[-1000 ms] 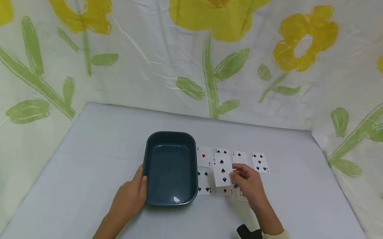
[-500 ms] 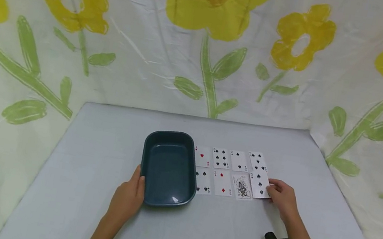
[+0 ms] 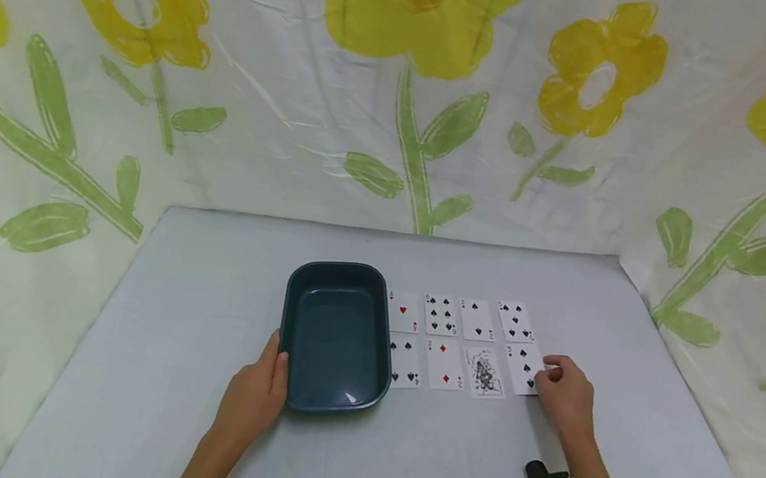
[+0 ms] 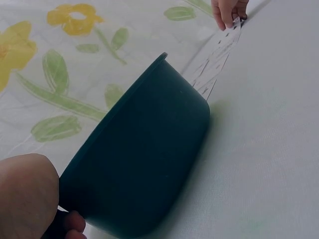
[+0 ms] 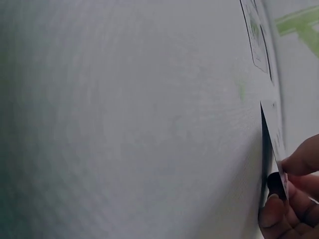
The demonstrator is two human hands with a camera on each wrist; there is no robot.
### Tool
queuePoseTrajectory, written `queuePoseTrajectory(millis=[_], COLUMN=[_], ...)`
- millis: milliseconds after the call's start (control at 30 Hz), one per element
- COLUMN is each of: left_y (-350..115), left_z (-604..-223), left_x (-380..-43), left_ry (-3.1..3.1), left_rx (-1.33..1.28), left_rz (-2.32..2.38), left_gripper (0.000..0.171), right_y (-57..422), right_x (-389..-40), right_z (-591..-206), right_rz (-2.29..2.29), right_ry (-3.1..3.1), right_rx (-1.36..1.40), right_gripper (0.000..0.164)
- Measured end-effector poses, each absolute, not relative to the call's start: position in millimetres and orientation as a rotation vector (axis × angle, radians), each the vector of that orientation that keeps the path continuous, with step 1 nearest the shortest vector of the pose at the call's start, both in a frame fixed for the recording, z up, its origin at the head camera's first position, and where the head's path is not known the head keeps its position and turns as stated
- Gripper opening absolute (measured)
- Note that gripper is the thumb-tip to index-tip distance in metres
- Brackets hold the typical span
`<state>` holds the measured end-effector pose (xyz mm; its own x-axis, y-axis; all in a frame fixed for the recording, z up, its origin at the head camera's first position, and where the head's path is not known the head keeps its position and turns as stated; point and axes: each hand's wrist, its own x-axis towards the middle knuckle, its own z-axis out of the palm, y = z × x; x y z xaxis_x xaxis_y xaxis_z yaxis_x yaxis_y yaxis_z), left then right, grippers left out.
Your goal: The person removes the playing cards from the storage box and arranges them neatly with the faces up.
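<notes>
My left hand (image 3: pixel 258 387) grips the left side of a dark teal rectangular tub (image 3: pixel 337 350), its thumb along the rim. From the left wrist, the outer wall of this tub (image 4: pixel 144 144) fills the middle, standing on the white cloth. At the front row's right end, my right hand (image 3: pixel 566 392) pinches the right edge of a spades playing card (image 3: pixel 521 367). The right wrist view shows that card (image 5: pixel 272 124) tilted, with its held edge raised off the cloth between thumb and fingers.
Behind the held card is another spades card (image 3: pixel 515 322). Two rows of face-up cards run left, including a joker (image 3: pixel 485 373), a two of diamonds (image 3: pixel 445 365) and an ace of hearts (image 3: pixel 404 312). The tub partly covers a spades card (image 3: pixel 406 361). A flowered curtain (image 3: pixel 257 125) borders the table.
My right hand has carried the spades card rightward from above the middle cards to the front row's right end, then lowered it. The left hand and tub have stayed put.
</notes>
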<state>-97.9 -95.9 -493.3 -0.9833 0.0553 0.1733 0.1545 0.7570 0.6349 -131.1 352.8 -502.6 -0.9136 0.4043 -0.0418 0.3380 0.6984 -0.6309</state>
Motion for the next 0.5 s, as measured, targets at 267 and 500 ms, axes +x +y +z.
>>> queuePoseTrajectory(millis=[267,500], left_y=[-98.6,-98.9], left_z=[-493.0,-494.7], left_x=[-98.9,-100.9], left_ry=[-2.805,-2.809], left_rx=[-0.159,-0.150], left_rz=[-1.029,-1.038], left_gripper=[0.047,0.047], right_y=[348.7,350.7], right_x=[-132.6,-133.9], right_z=[-505.3,-508.0], right_rz=[0.912,0.856], right_ry=[-2.808,-2.831], right_rx=[-0.507,-0.519], right_gripper=[0.033,0.037])
